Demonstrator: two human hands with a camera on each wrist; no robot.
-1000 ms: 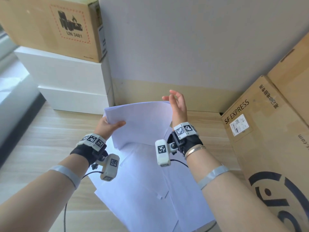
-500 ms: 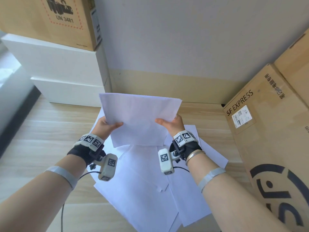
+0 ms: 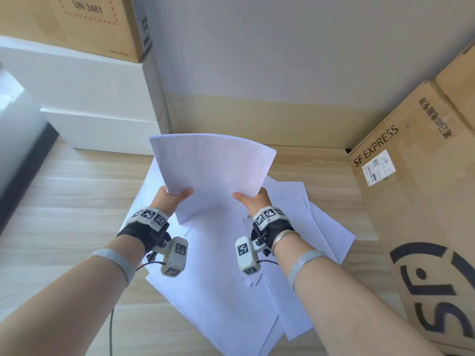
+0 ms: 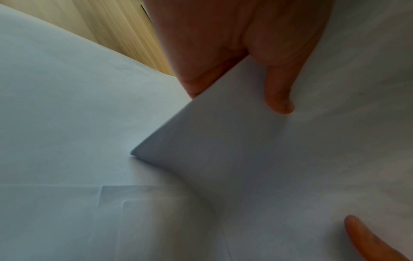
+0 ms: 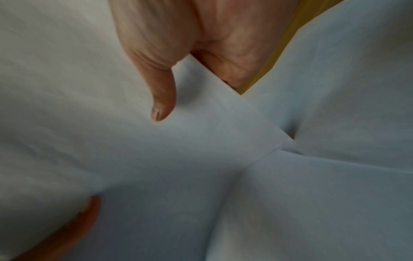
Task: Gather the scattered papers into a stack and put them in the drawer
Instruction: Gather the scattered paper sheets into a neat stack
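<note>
A small stack of white papers (image 3: pixel 210 170) is held upright above the wooden floor, its top bowed. My left hand (image 3: pixel 172 197) pinches its left edge, thumb on the near face. On the opposite edge my right hand (image 3: pixel 253 199) pinches the same way. The left wrist view shows that thumb (image 4: pixel 279 98) on the stack's lower corner (image 4: pixel 201 150). In the right wrist view the thumb (image 5: pixel 161 98) presses the sheet (image 5: pixel 201 141). Several more white sheets (image 3: pixel 226 291) lie scattered and overlapping on the floor beneath. No drawer is in view.
White boxes (image 3: pixel 84 98) stand stacked at the back left, with a brown carton (image 3: pixel 84 19) on top. A large SF Express carton (image 3: pixel 416 214) leans at the right. A grey wall with a beige base (image 3: pixel 257 116) closes the back. Bare wooden floor (image 3: pixel 72 201) lies to the left.
One second ago my right hand was open behind the raised stack. It has since taken hold of the right edge, and both hands now hold the stack upright.
</note>
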